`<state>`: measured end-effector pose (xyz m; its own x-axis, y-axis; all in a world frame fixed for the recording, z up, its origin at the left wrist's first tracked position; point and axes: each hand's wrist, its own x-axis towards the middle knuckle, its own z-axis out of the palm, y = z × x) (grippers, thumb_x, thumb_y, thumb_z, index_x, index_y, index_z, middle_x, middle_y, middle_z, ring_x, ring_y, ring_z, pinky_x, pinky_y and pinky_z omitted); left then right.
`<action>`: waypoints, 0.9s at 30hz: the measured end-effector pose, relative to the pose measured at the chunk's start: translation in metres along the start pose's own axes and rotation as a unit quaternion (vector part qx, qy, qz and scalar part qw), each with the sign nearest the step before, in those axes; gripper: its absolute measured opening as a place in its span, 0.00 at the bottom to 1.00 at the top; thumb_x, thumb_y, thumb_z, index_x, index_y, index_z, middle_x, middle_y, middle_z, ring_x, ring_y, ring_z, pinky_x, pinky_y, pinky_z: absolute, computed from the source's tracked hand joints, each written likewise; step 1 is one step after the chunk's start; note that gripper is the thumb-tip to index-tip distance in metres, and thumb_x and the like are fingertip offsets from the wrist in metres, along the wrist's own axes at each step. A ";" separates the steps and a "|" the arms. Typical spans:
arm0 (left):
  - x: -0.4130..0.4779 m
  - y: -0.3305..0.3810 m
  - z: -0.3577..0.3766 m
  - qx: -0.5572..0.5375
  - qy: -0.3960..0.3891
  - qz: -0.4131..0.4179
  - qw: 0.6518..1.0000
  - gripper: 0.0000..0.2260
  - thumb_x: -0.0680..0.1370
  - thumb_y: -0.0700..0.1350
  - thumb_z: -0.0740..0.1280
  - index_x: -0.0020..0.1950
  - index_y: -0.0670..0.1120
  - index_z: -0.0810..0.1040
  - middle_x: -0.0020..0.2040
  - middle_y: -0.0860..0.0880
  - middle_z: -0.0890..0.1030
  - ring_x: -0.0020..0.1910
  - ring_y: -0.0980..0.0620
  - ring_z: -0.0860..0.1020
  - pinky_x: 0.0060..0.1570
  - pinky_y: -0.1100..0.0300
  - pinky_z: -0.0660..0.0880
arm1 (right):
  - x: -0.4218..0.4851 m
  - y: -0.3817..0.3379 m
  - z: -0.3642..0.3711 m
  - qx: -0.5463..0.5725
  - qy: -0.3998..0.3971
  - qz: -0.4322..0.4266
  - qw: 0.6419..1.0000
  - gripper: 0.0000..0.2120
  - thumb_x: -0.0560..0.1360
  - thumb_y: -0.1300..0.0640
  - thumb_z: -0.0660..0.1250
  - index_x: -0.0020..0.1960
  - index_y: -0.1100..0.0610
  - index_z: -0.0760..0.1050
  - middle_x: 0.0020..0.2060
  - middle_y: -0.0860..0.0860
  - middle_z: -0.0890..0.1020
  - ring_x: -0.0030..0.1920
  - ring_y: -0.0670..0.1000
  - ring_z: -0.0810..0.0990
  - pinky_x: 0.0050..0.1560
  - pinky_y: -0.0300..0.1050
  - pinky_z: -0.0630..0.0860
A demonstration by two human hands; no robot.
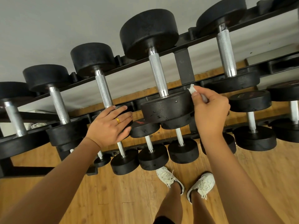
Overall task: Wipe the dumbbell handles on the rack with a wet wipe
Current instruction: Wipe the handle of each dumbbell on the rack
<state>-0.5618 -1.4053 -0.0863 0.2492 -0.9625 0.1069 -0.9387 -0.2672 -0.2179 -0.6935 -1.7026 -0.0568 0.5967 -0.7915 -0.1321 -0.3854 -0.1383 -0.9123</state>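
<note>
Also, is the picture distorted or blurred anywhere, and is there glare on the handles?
Head view: wide-angle stretch at the edges, rack tilted; handles sharp, with small glints on their polished ends; light soft and even, shadows faint; wipe in the right hand nearly blown white.

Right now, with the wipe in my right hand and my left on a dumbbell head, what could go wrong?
1. The right hand pinches the wet wipe as a small wad at its fingertips; it could slip out or snag on the knurled handle.
2. The left hand rests on a dumbbell head; leaning might shift that dumbbell.
3. The shoes stand close below the rack; a dislodged weight could land on them.
</note>
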 end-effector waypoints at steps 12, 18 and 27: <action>-0.001 0.001 0.001 0.002 0.000 -0.005 1.000 0.17 0.85 0.51 0.62 0.64 0.44 0.84 0.63 0.45 0.84 0.69 0.42 0.78 0.69 0.44 0.71 | -0.014 -0.006 0.003 0.017 0.006 -0.050 0.999 0.11 0.79 0.61 0.69 0.60 0.56 0.82 0.54 0.48 0.84 0.55 0.43 0.82 0.57 0.31 0.76; -0.001 0.000 0.002 0.001 0.007 -0.008 1.000 0.16 0.84 0.50 0.63 0.64 0.44 0.84 0.64 0.45 0.84 0.69 0.42 0.78 0.70 0.44 0.71 | -0.028 -0.003 -0.001 0.004 -0.002 -0.091 0.996 0.11 0.78 0.61 0.70 0.59 0.58 0.83 0.52 0.47 0.84 0.53 0.42 0.81 0.54 0.26 0.73; -0.003 0.000 0.004 0.000 0.006 -0.011 1.000 0.17 0.85 0.51 0.62 0.64 0.43 0.84 0.64 0.45 0.83 0.70 0.42 0.77 0.70 0.43 0.72 | -0.047 -0.003 0.005 -0.005 0.001 -0.143 0.990 0.10 0.78 0.62 0.70 0.58 0.58 0.83 0.51 0.50 0.84 0.53 0.47 0.82 0.55 0.29 0.75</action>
<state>-0.5620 -1.4029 -0.0905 0.2679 -0.9556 0.1225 -0.9330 -0.2891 -0.2145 -0.7172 -1.6617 -0.0501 0.6811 -0.7203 0.1316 -0.2073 -0.3621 -0.9088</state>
